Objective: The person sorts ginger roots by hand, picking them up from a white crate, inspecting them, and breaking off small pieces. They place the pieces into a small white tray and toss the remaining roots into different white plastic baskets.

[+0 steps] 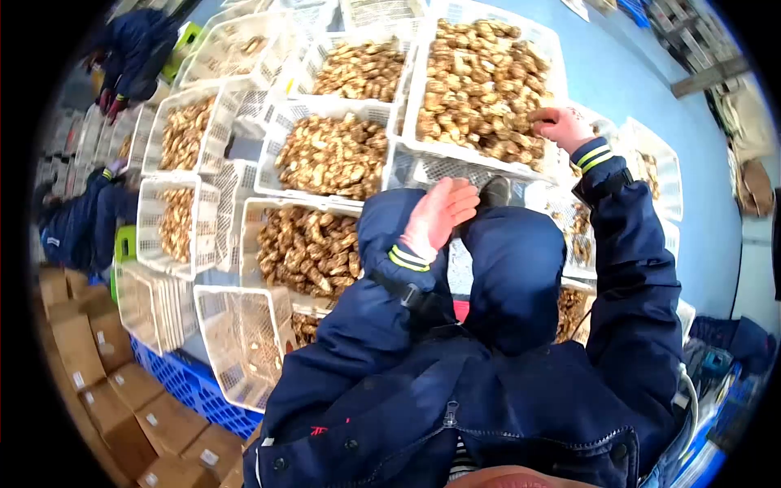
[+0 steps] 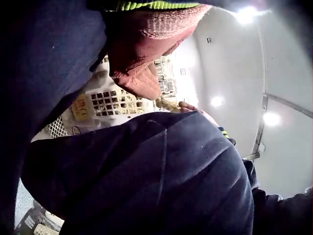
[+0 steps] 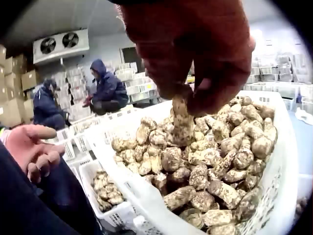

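My right hand (image 1: pixel 563 128), in a pink glove, is over the near right corner of a large white plastic crate (image 3: pixel 145 197) heaped with brown-and-cream mushrooms (image 3: pixel 230 147). Between its thumb and fingers it pinches one stubby mushroom (image 3: pixel 182 122), held upright with its lower end close over the pile. The pinching fingers hide the top of that mushroom. My left hand (image 1: pixel 443 210), gloved in pink too, is held above my lap, palm turned up and inward, with nothing in it. In the right wrist view its fingers are loosely bent.
Smaller crates of mushrooms (image 1: pixel 333 154) stand to the left, beside a tipped, nearly bare crate (image 1: pixel 244 346). More crates (image 1: pixel 655 167) lie at my right. Cardboard boxes (image 1: pixel 171 423) are stacked at lower left. Two people in dark clothes (image 3: pixel 106 87) work among crates farther off.
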